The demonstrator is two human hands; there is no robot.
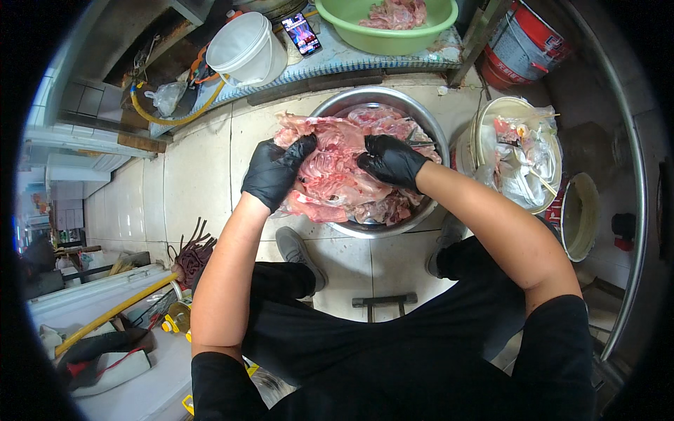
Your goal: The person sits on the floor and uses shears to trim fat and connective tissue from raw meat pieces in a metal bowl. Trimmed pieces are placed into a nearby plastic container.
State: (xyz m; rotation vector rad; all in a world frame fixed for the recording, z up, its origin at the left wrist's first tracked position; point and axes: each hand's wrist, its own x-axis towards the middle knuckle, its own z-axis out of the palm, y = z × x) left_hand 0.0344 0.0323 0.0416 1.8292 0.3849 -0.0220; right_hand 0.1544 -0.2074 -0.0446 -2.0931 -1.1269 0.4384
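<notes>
Both my hands wear black gloves and hold a raw poultry carcass, spread with its ribbed inside facing up. My left hand grips its left edge, the thumb pressed onto the flesh. Against the right side, my right hand has its fingers curled into the meat. Beneath is a round stainless steel basin on the floor, with more raw carcass pieces inside. A dark pointed metal tool, perhaps scissors, shows just beyond my right hand; most of it is hidden.
A green plastic basin with raw meat, a white bucket and a lit phone stand on a low covered shelf ahead. To the right are a lined waste bucket and a red-and-grey pail. A mop lies left.
</notes>
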